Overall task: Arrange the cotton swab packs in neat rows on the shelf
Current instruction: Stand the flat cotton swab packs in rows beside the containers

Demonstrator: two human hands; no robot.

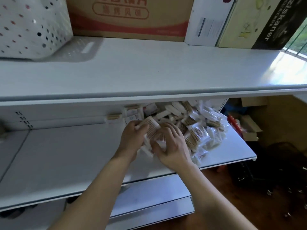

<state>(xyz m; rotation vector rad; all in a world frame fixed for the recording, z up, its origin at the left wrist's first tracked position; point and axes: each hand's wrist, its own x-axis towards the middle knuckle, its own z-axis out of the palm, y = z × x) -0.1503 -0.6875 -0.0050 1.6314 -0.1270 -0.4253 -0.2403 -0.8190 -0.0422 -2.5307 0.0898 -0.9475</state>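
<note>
A loose heap of cotton swab packs (196,123), clear wrappers with wooden sticks and white tips, lies on the right half of the middle shelf (66,155). My left hand (131,140) and my right hand (171,146) are at the heap's left edge, both gripping a bundle of packs (152,130) between them, blurred by motion. A few packs (132,112) stand upright against the back wall, with one more (113,117) further left.
The top shelf (149,70) overhangs the heap and carries a white perforated basket (31,25), a cardboard box (129,15) and other boxes (232,20). Boxes and dark items (249,127) sit on the floor at right. A lower shelf (149,196) juts out below.
</note>
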